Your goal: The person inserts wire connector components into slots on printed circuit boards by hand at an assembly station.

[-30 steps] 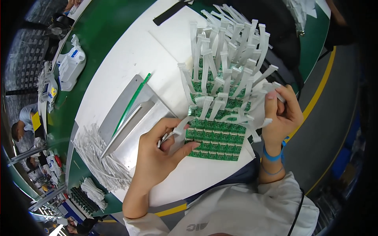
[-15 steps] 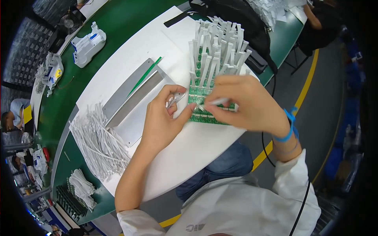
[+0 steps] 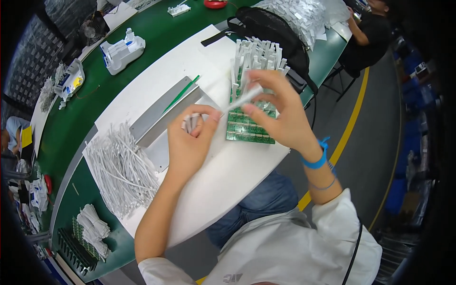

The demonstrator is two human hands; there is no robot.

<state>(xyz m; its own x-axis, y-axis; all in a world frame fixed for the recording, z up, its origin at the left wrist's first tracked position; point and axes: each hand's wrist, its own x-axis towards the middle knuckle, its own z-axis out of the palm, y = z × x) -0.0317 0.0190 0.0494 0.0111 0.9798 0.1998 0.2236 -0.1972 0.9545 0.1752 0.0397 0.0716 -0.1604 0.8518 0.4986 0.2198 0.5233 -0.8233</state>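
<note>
My left hand is closed around several folded white flat cables, left of the circuit boards. From its thumb and fingertip a white flat cable runs to the fingers of my right hand, smeared by motion. My right hand curls around that cable's far end, above the boards, with a blue band on the wrist. Beneath lies a panel of green circuit boards. White flat cables stand up from its far rows; its near rows show small pale connectors.
A grey metal channel and a green stick lie left on the white board. Nearby spreads a pile of white cables. A black bag sits behind the circuit boards; another person sits at the far right.
My right hand has lifted off the near rows of the circuit boards. A cable now stretches between both hands, which are farther apart. The view has also shifted.
</note>
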